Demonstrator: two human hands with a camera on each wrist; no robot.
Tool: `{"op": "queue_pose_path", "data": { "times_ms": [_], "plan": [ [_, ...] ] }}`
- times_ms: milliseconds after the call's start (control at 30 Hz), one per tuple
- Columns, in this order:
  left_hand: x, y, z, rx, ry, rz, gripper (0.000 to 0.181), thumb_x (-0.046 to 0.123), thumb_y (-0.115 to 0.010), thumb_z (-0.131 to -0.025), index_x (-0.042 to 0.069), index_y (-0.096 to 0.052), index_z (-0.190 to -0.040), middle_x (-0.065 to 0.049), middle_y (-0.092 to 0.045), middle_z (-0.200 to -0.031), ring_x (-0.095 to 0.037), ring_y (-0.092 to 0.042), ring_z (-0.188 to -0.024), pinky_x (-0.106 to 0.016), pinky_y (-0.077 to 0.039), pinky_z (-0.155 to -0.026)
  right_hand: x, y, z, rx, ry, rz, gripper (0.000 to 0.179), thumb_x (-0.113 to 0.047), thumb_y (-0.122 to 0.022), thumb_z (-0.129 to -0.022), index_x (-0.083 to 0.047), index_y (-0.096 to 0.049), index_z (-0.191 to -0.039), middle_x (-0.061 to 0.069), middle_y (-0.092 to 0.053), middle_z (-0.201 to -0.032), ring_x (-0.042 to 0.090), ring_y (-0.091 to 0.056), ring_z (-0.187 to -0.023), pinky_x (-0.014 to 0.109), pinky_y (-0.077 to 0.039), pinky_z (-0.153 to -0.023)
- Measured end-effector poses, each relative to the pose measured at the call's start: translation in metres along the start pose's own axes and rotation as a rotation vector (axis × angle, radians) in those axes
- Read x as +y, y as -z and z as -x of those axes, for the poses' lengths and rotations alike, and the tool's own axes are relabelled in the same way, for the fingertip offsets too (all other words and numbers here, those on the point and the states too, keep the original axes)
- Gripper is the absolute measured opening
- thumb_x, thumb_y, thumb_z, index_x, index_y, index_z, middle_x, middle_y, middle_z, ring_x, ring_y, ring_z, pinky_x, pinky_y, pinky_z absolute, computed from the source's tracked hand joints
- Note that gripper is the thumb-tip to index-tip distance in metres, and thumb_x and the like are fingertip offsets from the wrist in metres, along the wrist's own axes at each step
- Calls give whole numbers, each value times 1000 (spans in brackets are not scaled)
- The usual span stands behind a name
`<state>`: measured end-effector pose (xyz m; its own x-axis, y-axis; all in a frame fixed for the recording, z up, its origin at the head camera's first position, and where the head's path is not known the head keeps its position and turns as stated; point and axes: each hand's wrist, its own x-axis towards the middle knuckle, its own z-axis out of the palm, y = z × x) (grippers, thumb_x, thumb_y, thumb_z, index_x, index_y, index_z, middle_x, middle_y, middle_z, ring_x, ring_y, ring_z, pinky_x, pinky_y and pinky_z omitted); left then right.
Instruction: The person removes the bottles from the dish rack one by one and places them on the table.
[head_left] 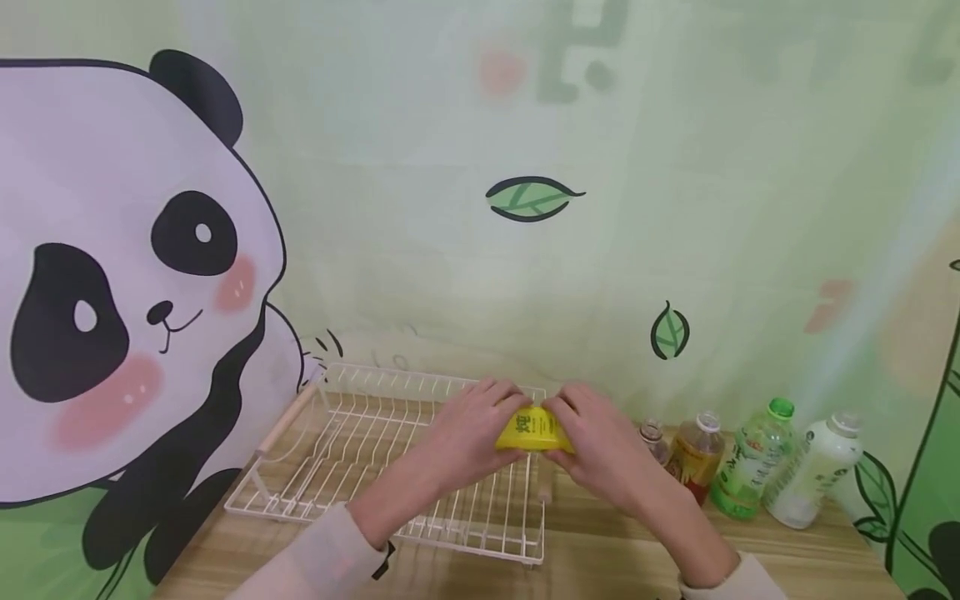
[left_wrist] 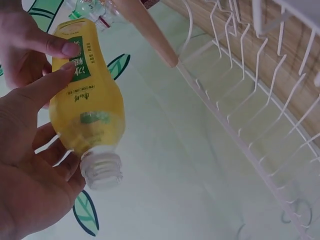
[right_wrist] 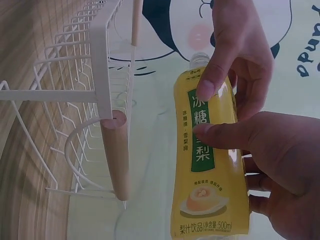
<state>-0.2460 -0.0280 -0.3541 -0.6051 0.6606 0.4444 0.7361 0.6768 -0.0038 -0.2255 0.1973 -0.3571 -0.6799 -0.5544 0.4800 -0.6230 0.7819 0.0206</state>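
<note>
A yellow drink bottle (head_left: 536, 431) is held up between both hands, above the right part of a white wire dish rack (head_left: 480, 549). My left hand (head_left: 476, 421) grips it near the neck end, and my right hand (head_left: 600, 442) grips it toward the base. In the left wrist view the bottle (left_wrist: 90, 112) tilts neck-down, its clear threaded neck bare of a cap. The right wrist view shows the bottle's (right_wrist: 210, 175) green label panel with white characters, with both thumbs pressed on its front. Some fingers are hidden behind it.
Right of the rack, several bottles stand in a row: a small dark one (head_left: 652, 442), one with a reddish label (head_left: 696, 454), a green one (head_left: 752, 467) and a white one (head_left: 813, 475). The rack has wooden handles (head_left: 291, 412). Behind the wooden table (head_left: 600, 567) hangs a panda-print cloth (head_left: 420, 250).
</note>
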Motion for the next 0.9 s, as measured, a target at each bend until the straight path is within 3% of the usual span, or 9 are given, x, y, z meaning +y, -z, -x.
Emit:
{"op": "queue_pose_path", "data": {
  "times_ms": [100,267,367,533,700,900],
  "plan": [
    [-3,6,4,-7,45,89,75,34,-92,-85,7,-59,-146,-6,-60,-143,-24,-57,-130,-38,-51,-110,4,0,3,-10,-28,-23,54,-21,-96,-80,-4,-67,-123,4,-61,-112,20,-57,-99,36,-57,-84],
    [-14,23,18,-1,206,237,103,38,-93,-83,4,-38,-162,-15,-45,-160,-32,-44,-146,-47,-41,-120,16,0,10,-29,-102,-106,58,-18,-93,-83,-3,-64,-131,7,-60,-121,21,-59,-105,39,-59,-90],
    [-24,30,31,-17,283,310,110,43,-91,-82,5,-30,-166,-18,-38,-164,-37,-39,-150,-51,-37,-122,24,-1,16,-34,-160,-195,57,-15,-91,-85,-3,-62,-132,8,-60,-124,22,-60,-108,42,-60,-92],
    [-42,25,57,-86,353,402,111,52,-88,-82,9,-30,-167,-18,-39,-163,-40,-43,-147,-59,-41,-117,35,-9,25,-4,-258,-357,53,-13,-89,-86,-3,-60,-129,8,-63,-123,24,-63,-109,45,-60,-91],
    [-51,7,85,-178,326,491,106,61,-85,-79,15,-40,-163,-16,-43,-163,-41,-46,-145,-64,-41,-114,44,-27,36,56,-321,-485,58,-13,-87,-89,-2,-57,-137,12,-64,-126,30,-65,-115,52,-60,-95],
    [-45,-18,111,-279,242,508,98,61,-86,-78,18,-49,-158,-14,-46,-161,-43,-45,-146,-66,-41,-114,51,-55,49,78,-448,-647,57,-7,-83,-92,-2,-51,-139,17,-61,-135,40,-63,-126,60,-52,-104]
  ]
}}
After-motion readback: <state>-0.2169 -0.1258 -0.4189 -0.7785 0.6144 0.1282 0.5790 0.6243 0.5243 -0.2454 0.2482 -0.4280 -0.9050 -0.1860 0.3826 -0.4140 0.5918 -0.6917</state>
